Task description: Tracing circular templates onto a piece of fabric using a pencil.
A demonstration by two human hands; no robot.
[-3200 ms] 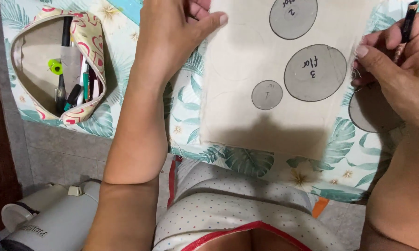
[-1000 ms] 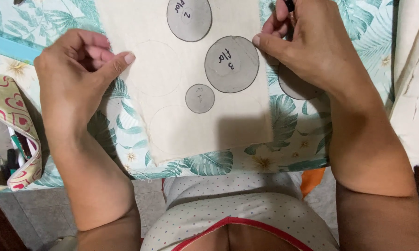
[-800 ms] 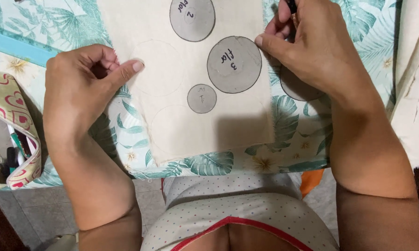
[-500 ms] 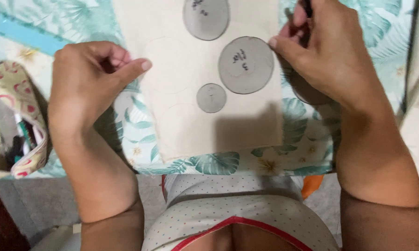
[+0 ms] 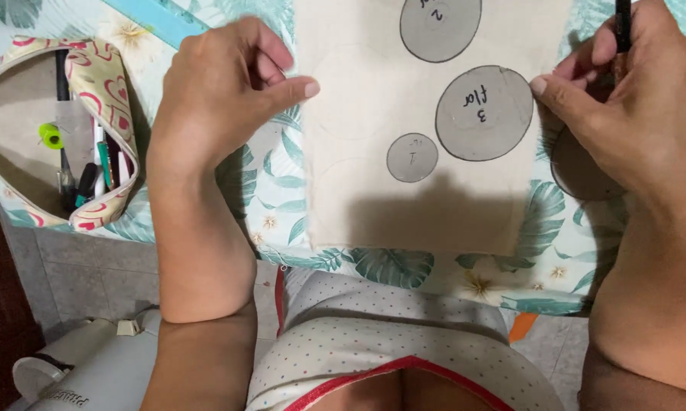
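Observation:
A cream fabric piece (image 5: 373,198) lies on a leaf-print tablecloth (image 5: 267,183). Three grey round templates rest on it: a large one (image 5: 439,27) at the top edge, a middle one (image 5: 483,113) and a small one (image 5: 412,157). Faint traced circles show on the fabric's left part. My left hand (image 5: 225,91) is curled, its thumb tip touching the fabric's left edge. My right hand (image 5: 639,99) grips a dark pencil (image 5: 623,23) and its thumb touches the fabric's right edge beside the middle template. Another grey disc (image 5: 575,171) lies partly under that hand.
An open heart-print pencil case (image 5: 92,91) with pens and scissors sits at the left. A light blue ruler (image 5: 164,23) lies at the top left. Below the table edge are a tiled floor and a white appliance (image 5: 84,373).
The view has swung left, so the pencil case is back in sight. Both hands stay at the fabric's edges, the right one still on the pencil.

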